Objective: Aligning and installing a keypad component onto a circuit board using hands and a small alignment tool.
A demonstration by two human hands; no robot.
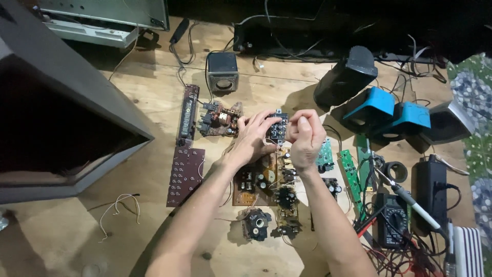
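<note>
Above the brown circuit board on the wooden surface, the left hand and right hand both pinched a small connector block, raised as if for inspection, multimeter lying nearby.

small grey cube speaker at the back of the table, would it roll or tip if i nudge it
The cube speaker looks squat and flat-sided, so it would likely slide, not roll. Its attached cable may tug back. Probably light for its size.
</note>
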